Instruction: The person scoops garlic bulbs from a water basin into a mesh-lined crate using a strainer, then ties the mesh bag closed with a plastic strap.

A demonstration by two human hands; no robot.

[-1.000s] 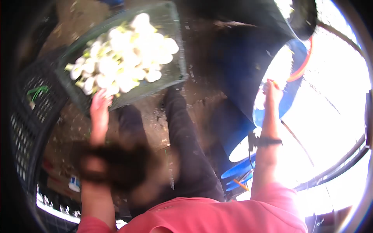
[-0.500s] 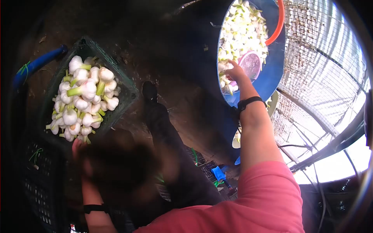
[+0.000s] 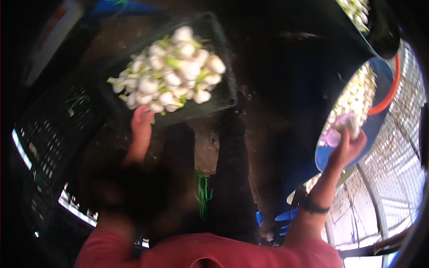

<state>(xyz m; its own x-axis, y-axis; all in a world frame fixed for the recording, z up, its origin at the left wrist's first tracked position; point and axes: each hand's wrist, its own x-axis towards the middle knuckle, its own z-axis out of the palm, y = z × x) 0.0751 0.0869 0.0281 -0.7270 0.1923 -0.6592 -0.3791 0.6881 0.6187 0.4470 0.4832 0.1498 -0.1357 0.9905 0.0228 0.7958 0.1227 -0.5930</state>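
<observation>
Got left hand (image 3: 142,120) half curled at the near rim of a dark crate (image 3: 210,108), can't tell if gripping anything, and right hand (image 3: 349,145) closed on something over a blue tub (image 3: 325,156). Seeing garlic (image 3: 172,78) heaped in crate, more in tub, then a pinkish bowl (image 3: 331,137) beside right hand. Last, that held pale thing (image 3: 353,126), too blurry to name.

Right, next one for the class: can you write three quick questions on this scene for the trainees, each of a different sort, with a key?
1. Which hand is nearer the crate?
2. True or false: the crate holds no garlic.
3. Fill in the blank: the tub nearest the right hand is coloured ____.

Key:
1. The left hand.
2. False; garlic is heaped in it.
3. Blue.
</observation>
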